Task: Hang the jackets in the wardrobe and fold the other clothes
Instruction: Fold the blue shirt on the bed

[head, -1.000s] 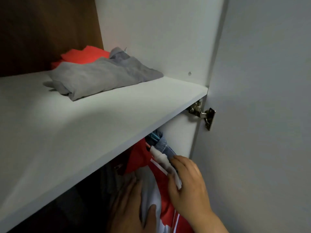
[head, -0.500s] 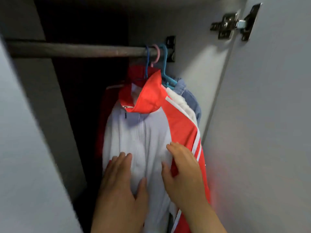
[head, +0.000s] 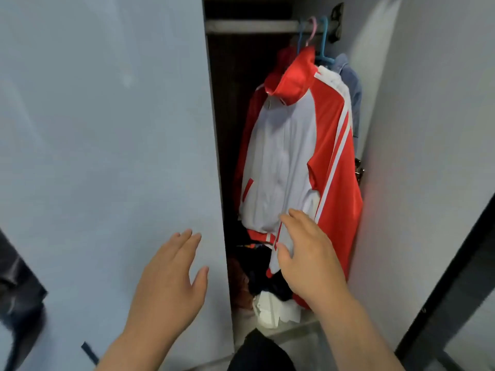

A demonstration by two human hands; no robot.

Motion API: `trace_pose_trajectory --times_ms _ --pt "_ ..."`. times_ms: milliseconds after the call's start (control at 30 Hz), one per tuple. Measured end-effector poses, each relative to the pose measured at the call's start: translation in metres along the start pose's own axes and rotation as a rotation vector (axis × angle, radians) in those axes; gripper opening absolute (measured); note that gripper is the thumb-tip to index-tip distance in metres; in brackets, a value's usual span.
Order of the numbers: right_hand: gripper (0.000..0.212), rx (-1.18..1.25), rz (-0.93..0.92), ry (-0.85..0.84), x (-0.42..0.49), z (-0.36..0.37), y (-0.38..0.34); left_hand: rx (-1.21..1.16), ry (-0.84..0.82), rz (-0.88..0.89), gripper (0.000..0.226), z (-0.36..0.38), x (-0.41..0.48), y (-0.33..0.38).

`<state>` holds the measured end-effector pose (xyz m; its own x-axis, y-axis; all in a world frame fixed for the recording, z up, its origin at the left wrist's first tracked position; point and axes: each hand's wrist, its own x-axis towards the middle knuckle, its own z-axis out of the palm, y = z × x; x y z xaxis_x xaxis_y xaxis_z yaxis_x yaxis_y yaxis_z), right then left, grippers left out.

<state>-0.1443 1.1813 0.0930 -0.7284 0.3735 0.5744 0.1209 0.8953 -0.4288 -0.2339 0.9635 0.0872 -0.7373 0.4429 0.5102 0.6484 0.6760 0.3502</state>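
Red and white, filling the right of centre: looking at the jacket (head: 284, 145), already hanging from the rail (head: 249, 26) at the top of the frame among a small cluster of hangers (head: 324, 38), zipped front facing out. Judging the hanging step for this garment as done or nearly done, with only smoothing and settling left.

Holding the right hand (head: 310, 258) at lower centre, over the hem, fingers (head: 294, 218) straight and released, grasping nothing; not being able to tell whether touching the cloth or hovering just off it. Holding the left hand (head: 166, 287) at lower left, in front of the pale left door (head: 107, 129), fingers spread and released, likewise grasping nothing.

Probably calling next for drawing both hands clear and turning to the remaining clothes: fetching another jacket, if any, or starting on the folding.

Noting a denim garment (head: 351, 84) hanging just behind the jacket at its upper right, close to the wardrobe's side wall, and so crowding that end of the rail. Spotting a loose heap of clothes (head: 276, 311), dark and white, on the wardrobe floor below the hem, looking unfolded. Minding the right door (head: 428, 129) and its hinge (head: 359, 172) just beside the red sleeve: risking catching the sleeve there on closing.
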Motion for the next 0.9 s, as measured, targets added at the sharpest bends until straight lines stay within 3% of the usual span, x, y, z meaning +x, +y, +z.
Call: trace_pose_trajectory --times_ms 167,467,700,900 --pt "0.051 0.039 -0.159 -0.140 -0.017 0.010 -0.027 0.119 -0.066 -0.107 0.061 -0.031 -0.043 -0.027" --pt "0.054 0.161 -0.480 -0.321 -0.007 0.087 -0.094 0.327 0.001 -0.423 0.059 -0.087 -0.103 -0.083" --pt "0.051 0.345 -0.580 -0.548 -0.014 0.143 -0.156 0.496 -0.028 -0.713 0.064 -0.126 -0.167 -0.106" --pt "0.050 0.475 -0.696 -0.712 -0.046 0.163 -0.207 0.540 0.045 -0.952 0.060 -0.151 -0.231 -0.091"
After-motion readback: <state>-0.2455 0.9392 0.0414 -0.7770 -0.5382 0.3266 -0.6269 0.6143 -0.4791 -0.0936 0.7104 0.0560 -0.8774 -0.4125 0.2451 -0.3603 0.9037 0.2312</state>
